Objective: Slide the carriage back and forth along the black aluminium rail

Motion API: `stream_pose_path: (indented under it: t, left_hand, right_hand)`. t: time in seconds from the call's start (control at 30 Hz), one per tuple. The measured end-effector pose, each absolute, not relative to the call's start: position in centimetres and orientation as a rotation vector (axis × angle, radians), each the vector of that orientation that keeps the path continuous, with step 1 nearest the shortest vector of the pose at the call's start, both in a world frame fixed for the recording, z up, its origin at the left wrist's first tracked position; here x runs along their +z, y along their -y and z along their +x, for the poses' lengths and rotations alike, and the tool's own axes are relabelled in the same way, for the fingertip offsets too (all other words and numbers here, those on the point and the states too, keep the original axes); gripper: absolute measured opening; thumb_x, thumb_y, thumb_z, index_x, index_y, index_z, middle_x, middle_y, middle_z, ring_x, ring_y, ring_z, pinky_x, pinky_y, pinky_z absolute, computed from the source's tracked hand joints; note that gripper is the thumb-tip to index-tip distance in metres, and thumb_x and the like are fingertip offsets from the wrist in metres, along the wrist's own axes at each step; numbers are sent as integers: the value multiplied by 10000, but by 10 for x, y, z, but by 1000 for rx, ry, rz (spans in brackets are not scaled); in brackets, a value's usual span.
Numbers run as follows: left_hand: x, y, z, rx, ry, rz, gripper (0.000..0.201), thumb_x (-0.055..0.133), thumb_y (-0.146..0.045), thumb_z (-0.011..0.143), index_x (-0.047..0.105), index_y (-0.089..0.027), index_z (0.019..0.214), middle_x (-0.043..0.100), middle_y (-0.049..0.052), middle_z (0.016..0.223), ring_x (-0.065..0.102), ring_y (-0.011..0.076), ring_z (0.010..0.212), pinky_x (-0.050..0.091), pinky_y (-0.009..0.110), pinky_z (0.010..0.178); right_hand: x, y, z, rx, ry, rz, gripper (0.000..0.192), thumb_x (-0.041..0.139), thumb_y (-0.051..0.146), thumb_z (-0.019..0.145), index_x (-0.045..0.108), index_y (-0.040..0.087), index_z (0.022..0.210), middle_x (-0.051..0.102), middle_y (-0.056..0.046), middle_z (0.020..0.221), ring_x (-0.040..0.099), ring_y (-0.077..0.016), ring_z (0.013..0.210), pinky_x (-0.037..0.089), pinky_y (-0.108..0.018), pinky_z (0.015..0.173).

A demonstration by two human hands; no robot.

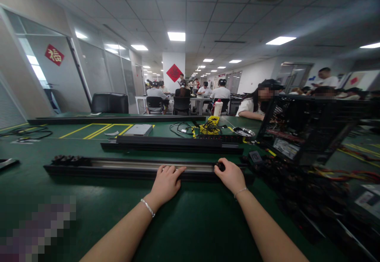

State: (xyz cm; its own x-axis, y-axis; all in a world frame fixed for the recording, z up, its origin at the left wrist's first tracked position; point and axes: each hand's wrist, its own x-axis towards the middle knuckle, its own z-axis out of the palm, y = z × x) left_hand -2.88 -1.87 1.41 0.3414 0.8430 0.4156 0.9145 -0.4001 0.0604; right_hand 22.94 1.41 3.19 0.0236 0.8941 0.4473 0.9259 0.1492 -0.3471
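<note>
Pinching a small black piece [220,166] between the thumb and fingers of the right hand [233,175], near the right end of a long black rail [113,171] lying flat on the green table [198,230]; resting the left hand [166,183] on the same rail, a bit right of its middle, with one finger stretched to the right and the others close together; hard to tell whether gripping the rail or just touching; at the rail's left end, a few small dark lumps [67,160]; behind the rail, another long black bar [169,145]; farther back, a flat gray box [139,130], a yellow tray [214,118] with black wires [211,126], a white bottle [218,109] and a shiny round dish [244,132]; off to the right, a big black computer case [297,123], near a messy pile of dark parts [311,192]; partly behind the case, a person [247,107] in a dark cap [270,84], one arm on the table.
</note>
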Motion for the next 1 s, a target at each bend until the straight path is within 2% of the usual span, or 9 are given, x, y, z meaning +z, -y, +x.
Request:
stream_pose_path:
  t: [0.43, 0.63, 0.83, 1.0]
  left_hand:
    - [12, 18, -30, -588, 1601, -2421, 468, 465, -247, 804, 447, -339, 1262, 579, 14, 980, 502, 186, 983, 245, 405, 989]
    - [13, 18, -30, -592, 1600, -2423, 467, 466, -253, 803, 450, -337, 1262, 581, 15, 982, 502, 187, 982, 245, 404, 987]
    - [12, 18, -29, -576, 1605, -2410, 484, 461, -236, 802, 441, -342, 1274, 584, 20, 989, 505, 188, 983, 245, 405, 989]
    - [13, 18, -29, -588, 1593, -2412, 479, 465, -239, 802, 445, -336, 1270, 586, 21, 997, 507, 188, 978, 250, 408, 989]
  right_hand:
    - [34, -16, 231, 62, 1793, -1837, 191, 494, 345, 758, 567, 216, 878, 622, -40, 812, 562, -172, 770, 333, -248, 614]
    - [35, -16, 232, 101, 1782, -1854, 169, 483, 334, 764, 547, 212, 861, 613, -38, 785, 547, -159, 705, 321, -245, 586]
    - [33, -17, 239, -56, 1858, -1786, 138, 488, 339, 763, 545, 216, 785, 596, -25, 739, 539, -166, 748, 344, -258, 663]
    - [32, -17, 243, -31, 1852, -1784, 160, 490, 362, 768, 566, 227, 808, 603, -21, 771, 540, -159, 756, 346, -247, 640]
